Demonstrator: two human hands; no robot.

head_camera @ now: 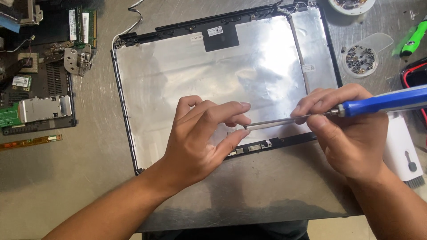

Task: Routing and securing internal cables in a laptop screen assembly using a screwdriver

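Right hand: the right hand [351, 133] is closed around a blue-handled screwdriver [382, 101], fingers pinching its metal shaft.
Left hand: the left hand [202, 138] is half open, its fingertips [244, 132] at the shaft's tip; a pinch cannot be told.
Cover: both hover over the foil-lined laptop lid [200, 71], near its lower edge.
Right side: screw dishes [360, 60].
Left side: circuit boards [35, 93].
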